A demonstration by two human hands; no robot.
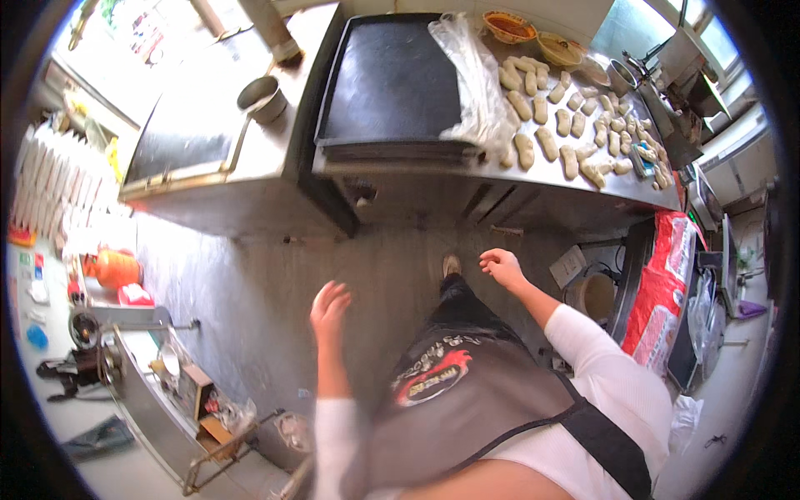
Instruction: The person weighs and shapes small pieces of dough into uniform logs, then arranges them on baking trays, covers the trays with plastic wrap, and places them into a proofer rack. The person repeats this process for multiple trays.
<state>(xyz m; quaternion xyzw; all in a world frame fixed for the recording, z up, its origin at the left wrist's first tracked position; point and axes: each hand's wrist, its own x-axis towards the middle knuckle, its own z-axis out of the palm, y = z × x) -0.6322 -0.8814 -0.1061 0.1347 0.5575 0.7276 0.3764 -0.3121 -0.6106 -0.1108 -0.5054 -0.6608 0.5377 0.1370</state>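
My left hand [330,305] hangs over the floor with fingers apart and nothing in it. My right hand [500,265], its fingers loosely curled, is also empty and nearer the steel worktable. On that worktable [550,181] lie several pieces of pale dough [547,144], spread over its right half. Left of the dough is a crumpled clear plastic sheet [478,87], partly over a stack of black baking trays [394,81]. Bowls with a red sauce [509,27] and a yellowish content [559,50] stand at the back edge. Neither hand touches any of these.
A metal pot [262,100] stands on the left counter beside a dark griddle plate [187,137]. An orange gas cylinder [112,269] is at the far left. Red and white sacks [656,300] are stacked at the right, near a bucket [590,297]. A cluttered cart [162,400] stands lower left.
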